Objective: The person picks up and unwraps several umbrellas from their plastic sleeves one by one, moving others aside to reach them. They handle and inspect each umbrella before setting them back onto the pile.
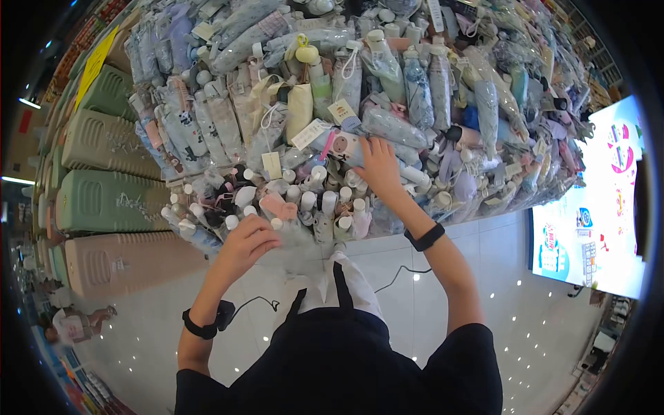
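We saw a white umbrella (pixel 344 146), folded, wrapped and printed with a cartoon face, lying crosswise mid-heap. A grey umbrella (pixel 296 235), also wrapped, lay at the display's front edge.

My left hand (pixel 247 242) sits low and close to my body, knuckles up, fingers curled in toward the palm. Its bare forearm runs back to a bent elbow, with a black band (pixel 199 326) on the wrist. My right hand (pixel 378 164) reaches farther forward, palm down, fingers stretched out. That arm is nearly straight and wears a black wristband (pixel 424 237).
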{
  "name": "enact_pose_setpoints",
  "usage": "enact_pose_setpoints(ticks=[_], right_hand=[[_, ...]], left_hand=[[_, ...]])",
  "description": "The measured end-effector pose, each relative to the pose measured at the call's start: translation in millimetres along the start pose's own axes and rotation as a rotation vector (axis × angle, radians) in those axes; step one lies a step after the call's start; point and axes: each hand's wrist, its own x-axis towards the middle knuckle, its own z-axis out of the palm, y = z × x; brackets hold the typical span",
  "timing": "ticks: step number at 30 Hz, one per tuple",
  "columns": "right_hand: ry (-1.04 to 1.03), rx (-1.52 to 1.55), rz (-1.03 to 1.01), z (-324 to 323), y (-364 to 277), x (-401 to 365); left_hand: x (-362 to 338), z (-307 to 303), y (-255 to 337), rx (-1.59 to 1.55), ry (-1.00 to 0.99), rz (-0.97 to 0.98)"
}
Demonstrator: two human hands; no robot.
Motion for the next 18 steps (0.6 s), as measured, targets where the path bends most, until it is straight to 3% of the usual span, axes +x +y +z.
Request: enact_pose_setpoints(ticks=[4,13,18], right_hand=[[-0.074,-0.115,0.040,27.1,2.2,6.1],[-0.171,-0.014,-0.048,24.1,19.6,24.7],[-0.469,0.274,0.122,-30.1,13.9,34.5]], left_hand=[[-0.7,-2.6,3.4,0.059,-0.052,-0.025],[-5.5,-4.5,7.9,0.044,-0.117,-0.059],[-12.8,-16.0,7.9,0.035,-0.177,-0.009]])
